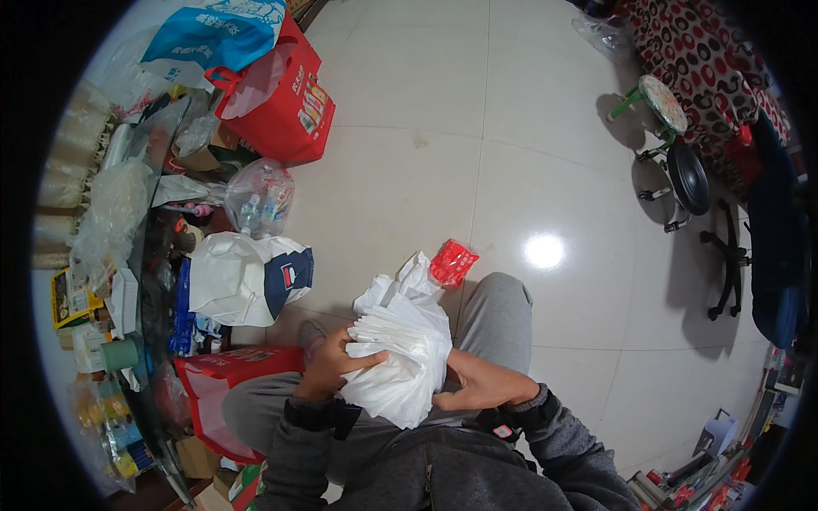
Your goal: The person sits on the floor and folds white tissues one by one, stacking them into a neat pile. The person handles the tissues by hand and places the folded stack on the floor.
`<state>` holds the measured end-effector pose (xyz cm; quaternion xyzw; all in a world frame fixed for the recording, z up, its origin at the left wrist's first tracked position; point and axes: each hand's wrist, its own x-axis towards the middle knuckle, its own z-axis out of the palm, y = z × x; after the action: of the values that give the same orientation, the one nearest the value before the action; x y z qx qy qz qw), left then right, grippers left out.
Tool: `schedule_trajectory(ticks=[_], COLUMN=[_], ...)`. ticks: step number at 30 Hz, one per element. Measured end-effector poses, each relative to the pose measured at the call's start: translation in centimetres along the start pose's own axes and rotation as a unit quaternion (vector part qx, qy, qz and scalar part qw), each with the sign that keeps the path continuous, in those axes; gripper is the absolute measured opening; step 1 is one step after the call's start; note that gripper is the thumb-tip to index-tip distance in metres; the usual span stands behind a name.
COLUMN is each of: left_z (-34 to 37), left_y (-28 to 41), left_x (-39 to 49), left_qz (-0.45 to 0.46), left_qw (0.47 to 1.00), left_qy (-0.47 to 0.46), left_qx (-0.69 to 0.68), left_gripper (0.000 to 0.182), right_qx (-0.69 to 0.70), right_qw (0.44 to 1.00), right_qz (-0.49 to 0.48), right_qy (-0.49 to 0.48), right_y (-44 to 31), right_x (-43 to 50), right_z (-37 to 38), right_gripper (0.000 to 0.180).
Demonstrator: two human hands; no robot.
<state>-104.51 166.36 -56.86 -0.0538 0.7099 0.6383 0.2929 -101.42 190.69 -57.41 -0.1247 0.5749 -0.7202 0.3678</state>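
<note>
A thick bundle of white tissue sheets (402, 358) is held between both hands above my lap. Its near end fans out into many loose layers, and a crumpled part trails forward over the floor. My left hand (335, 367) grips the left edge, thumb lying across the layers. From the right, my right hand (482, 381) holds the bundle's other side, its fingers partly hidden beneath or behind the sheets. Just beyond the bundle a red plastic packet (452, 263) with white print lies on the tiled floor (409, 191).
At left stand a white and navy bag (230, 281), red bags (281, 102) (217, 409) and a clear bag of bottles (261, 201). A cluttered glass-topped table (144, 281) runs along that side. A small stool (664, 102), a wheeled stool (687, 179) and an office chair (776, 236) stand right.
</note>
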Motion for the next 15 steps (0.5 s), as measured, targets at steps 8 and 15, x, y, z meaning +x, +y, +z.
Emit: schedule_trajectory(ticks=[8,15], left_z=[1.7,2.5], left_y=[-1.1,-2.8], left_x=[1.9,2.4], left_qz=[0.191,0.192], left_qw=[0.959,0.972], left_qy=[-0.008,-0.033], left_qx=[0.210,0.131], left_gripper=[0.039,0.053], right_qx=[0.017,0.079], right_qw=[0.994,0.989], right_qz=[-0.034,0.006], right_qy=[0.105,0.125], right_y=[0.2,0.7], right_x=[1.6,2.5], right_z=[0.2,0.3], right_gripper=[0.071,0.070])
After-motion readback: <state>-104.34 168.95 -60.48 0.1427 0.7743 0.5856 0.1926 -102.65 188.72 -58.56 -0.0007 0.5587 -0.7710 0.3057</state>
